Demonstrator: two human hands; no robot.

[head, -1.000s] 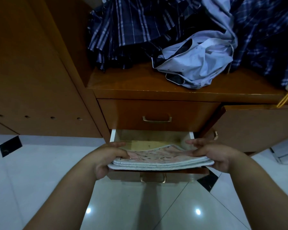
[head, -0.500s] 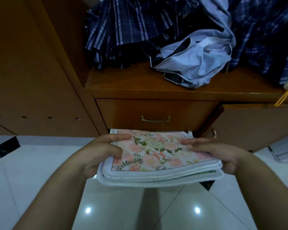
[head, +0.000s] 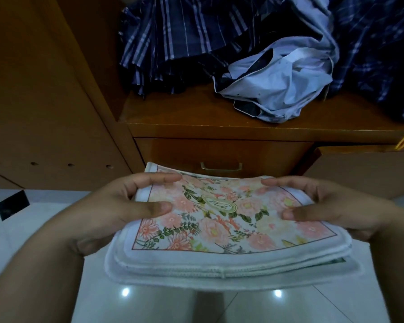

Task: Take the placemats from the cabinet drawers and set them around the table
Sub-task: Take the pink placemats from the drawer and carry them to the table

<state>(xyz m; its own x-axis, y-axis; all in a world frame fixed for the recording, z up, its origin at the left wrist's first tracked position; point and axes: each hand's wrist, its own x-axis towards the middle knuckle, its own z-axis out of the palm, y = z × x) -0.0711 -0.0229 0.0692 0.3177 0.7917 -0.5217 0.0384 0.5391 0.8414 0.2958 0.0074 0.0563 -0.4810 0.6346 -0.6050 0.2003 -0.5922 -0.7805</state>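
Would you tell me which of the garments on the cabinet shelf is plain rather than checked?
The crumpled pale blue shirt, lying between the dark checked garments; it alone has no checks.

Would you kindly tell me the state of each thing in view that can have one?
placemat stack: held level in the air, floral side up.
left hand: grips the stack's left edge.
right hand: grips the stack's right edge.
upper drawer: shut.
lower drawer: hidden behind the stack.
pale shirt: crumpled.
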